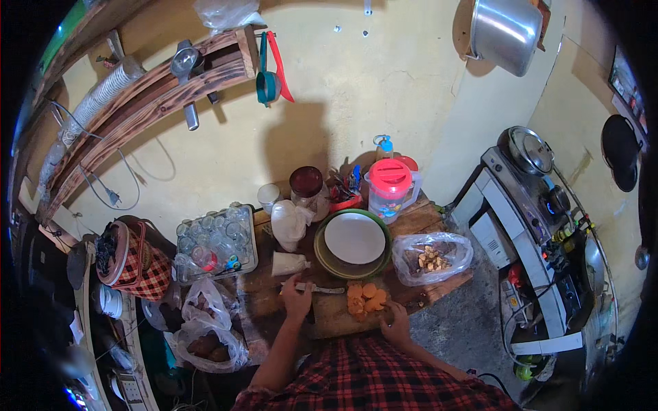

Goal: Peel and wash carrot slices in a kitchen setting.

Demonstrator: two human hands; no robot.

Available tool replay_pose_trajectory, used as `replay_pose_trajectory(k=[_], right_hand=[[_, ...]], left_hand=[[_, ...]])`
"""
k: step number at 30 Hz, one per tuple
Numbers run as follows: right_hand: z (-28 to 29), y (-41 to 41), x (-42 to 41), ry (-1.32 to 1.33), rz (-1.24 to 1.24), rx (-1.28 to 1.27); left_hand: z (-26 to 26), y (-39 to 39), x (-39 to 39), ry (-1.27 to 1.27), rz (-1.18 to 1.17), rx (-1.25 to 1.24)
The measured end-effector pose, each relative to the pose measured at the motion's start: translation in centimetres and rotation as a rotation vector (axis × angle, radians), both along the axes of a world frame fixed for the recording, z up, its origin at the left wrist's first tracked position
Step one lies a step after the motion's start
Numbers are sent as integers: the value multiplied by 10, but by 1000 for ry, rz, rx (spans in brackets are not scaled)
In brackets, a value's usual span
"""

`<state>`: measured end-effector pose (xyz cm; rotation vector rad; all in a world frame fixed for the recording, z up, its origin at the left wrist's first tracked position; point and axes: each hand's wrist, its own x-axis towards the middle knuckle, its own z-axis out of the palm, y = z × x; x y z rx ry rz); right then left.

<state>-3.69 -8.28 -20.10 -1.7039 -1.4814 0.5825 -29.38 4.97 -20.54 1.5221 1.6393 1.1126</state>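
My left hand (pixel 297 303) is over the handle end of a knife (pixel 329 290), whose blade points right across the wooden board (pixel 329 321); whether the fingers grip it is unclear. On the board's right part lies a loose pile of orange slices (pixel 365 300), perhaps carrot or sweet potato. My right hand (pixel 397 322) is at the pile's right edge, its fingers apart, and any contact is hard to make out. Just behind the board, a white plate (pixel 354 238) rests in a green-rimmed basin (pixel 320 251). A small filled plastic bag (pixel 289 263) lies behind my left hand.
An open plastic bag of pale brown pieces (pixel 433 259) stands right of the basin. Behind are a pink-lidded pitcher (pixel 390 190) and a dark-lidded jar (pixel 307 190). A tray of glassware (pixel 216 236) is at left. A lit gas stove (pixel 524 195) stands at far right.
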Motion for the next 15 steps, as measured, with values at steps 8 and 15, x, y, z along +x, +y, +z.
replay_pose_trajectory(k=[8, 15], right_hand=[[9, 35, -38, -392, 359, 198], [-30, 98, -97, -733, 632, 259]], left_hand=[[-36, -58, -44, 619, 298, -147], [-50, -50, -45, 405, 272, -166]])
